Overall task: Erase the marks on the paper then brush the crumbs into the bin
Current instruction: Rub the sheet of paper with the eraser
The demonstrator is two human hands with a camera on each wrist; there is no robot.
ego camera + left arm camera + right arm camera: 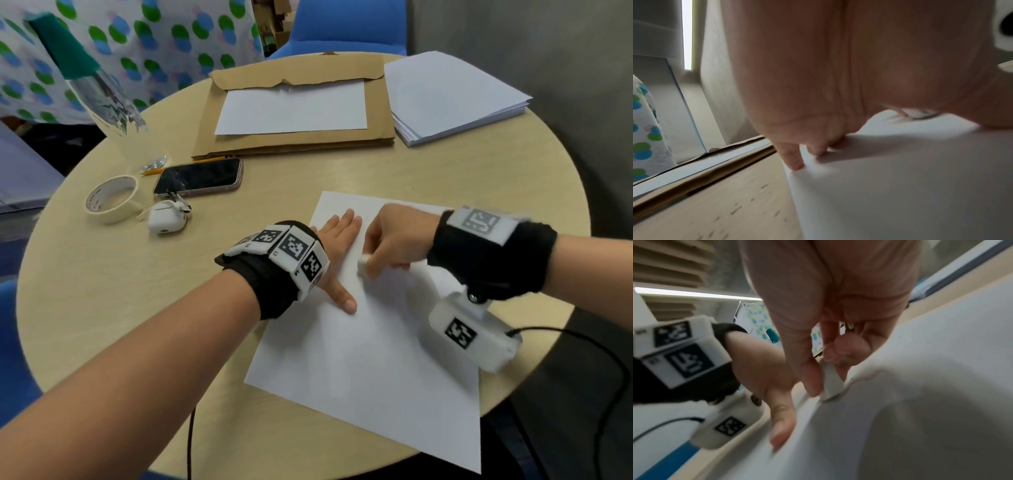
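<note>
White eraser [363, 266] is pinched between thumb and fingers of the right hand [394, 240], tip against the paper [359, 359] at frame centre. Beside it, the left hand [337, 236] presses flat, fingers straight, pinning the sheet.

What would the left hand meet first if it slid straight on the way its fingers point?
Probably the brown envelope. The left hand lies flat on the paper, fingers pointing toward the table's far side; bare tabletop comes between. Depth is uncertain.

White paper [370, 359]; white eraser [363, 265]
</note>
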